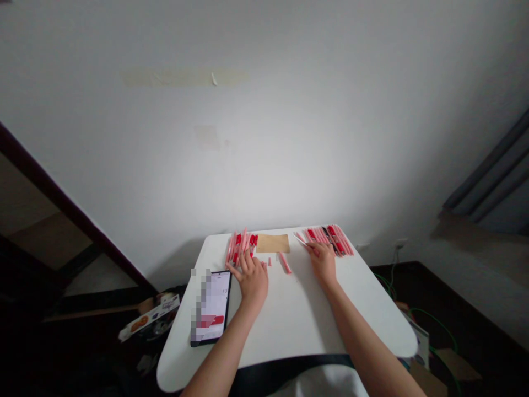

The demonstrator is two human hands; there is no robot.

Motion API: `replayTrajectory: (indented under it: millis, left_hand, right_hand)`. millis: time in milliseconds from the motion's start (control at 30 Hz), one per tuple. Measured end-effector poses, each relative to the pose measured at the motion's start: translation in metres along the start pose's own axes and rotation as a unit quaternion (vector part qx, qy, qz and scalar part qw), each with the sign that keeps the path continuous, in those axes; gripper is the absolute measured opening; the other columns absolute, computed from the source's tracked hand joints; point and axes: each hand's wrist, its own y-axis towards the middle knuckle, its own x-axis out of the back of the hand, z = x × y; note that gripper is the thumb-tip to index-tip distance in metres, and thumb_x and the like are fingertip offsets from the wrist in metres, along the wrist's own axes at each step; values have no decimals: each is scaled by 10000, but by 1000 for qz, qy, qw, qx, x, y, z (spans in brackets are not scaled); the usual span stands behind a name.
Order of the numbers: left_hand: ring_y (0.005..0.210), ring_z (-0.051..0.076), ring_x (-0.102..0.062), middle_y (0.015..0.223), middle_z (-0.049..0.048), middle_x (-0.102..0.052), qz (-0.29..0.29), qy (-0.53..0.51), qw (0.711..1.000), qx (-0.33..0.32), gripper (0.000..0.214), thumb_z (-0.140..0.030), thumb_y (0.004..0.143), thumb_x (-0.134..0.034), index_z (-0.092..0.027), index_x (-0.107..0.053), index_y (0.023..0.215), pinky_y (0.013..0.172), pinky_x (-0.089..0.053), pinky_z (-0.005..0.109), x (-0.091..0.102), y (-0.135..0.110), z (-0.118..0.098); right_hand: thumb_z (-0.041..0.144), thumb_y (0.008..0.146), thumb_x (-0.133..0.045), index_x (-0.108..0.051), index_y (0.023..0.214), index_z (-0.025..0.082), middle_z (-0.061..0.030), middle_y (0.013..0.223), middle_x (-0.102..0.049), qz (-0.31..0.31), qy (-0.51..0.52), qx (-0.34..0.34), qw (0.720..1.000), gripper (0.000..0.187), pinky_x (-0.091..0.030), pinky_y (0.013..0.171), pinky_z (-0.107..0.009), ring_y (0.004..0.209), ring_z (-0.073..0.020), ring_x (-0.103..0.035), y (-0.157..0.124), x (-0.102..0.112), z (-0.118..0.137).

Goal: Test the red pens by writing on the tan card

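Observation:
My left hand [251, 277] lies on the white table [297, 314] with its fingers stretched onto a bunch of red and pink pens [239, 246] at the far left. My right hand [323, 261] rests fingers-forward at the near edge of a second row of red pens [330, 239] at the far right, touching them. Whether either hand grips a pen is not visible. One pink pen [284, 262] lies alone between the hands, with a small cap-like piece [269, 262] beside it. A brown paper envelope [272, 243] lies flat between the two pen groups.
A phone [211, 306] with a lit screen lies on the table's left side. A white wall stands right behind the table. A printed box [149, 318] lies on the dark floor at left; green cables [417, 314] and cardboard are at right. A grey curtain [491, 182] hangs far right.

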Motion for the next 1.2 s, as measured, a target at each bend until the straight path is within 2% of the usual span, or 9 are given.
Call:
replayTrajectory:
  millis: [233, 333, 667, 833, 967, 1200]
  left_hand:
    - [1356, 353, -346, 1399, 190, -482, 0, 1, 1000, 21, 395, -256, 899, -377, -95, -577, 1199, 1068, -74, 761, -13, 20, -6]
    - [1366, 354, -333, 1401, 193, -480, 4, 0, 1000, 31, 394, -263, 894, -387, -98, -589, 1189, 1063, -78, 766, -14, 26, -9]
    - [1338, 359, -363, 1382, 207, -480, 4, -22, 999, 31, 383, -324, 896, -423, -107, -599, 1158, 1050, -131, 766, -1, 25, -9]
    - [1317, 337, -372, 1373, 145, -476, 14, -40, 999, 19, 322, -322, 881, -480, -219, -607, 1159, 1052, -179, 747, 13, 18, -2]
    - [1288, 304, -384, 1351, 75, -493, 33, -68, 997, -6, 306, -311, 885, -489, -350, -614, 1162, 1056, -126, 759, 20, 8, 8]
    - [1252, 310, -390, 1245, 58, -570, 66, -76, 995, -18, 338, -297, 860, -531, -406, -612, 1169, 1040, -111, 772, 21, -2, 21]
  right_hand:
    - [437, 909, -449, -725, 868, 198, -92, 889, -713, 1, 4, -6, 1000, 367, -398, 856, -416, 880, -251, -536, 1, 1, 2]
    - [451, 908, -443, -726, 873, 200, -92, 889, -712, 6, 5, -15, 1000, 380, -400, 842, -413, 872, -251, -531, 1, 2, 3]
    - [495, 901, -437, -728, 877, 207, -96, 893, -709, 12, 13, -22, 1000, 410, -388, 855, -423, 892, -263, -524, 1, 2, 2]
    - [498, 901, -440, -728, 866, 200, -96, 885, -708, 13, 18, -26, 999, 416, -386, 851, -414, 882, -257, -533, 2, 3, 4]
    - [495, 902, -446, -726, 871, 192, -99, 890, -707, 7, 21, -21, 1000, 415, -389, 862, -407, 905, -255, -530, 1, 3, 4]
    - [498, 901, -447, -728, 864, 200, -98, 883, -705, 9, 21, -22, 1000, 411, -396, 862, -416, 904, -257, -531, 1, 2, 2]
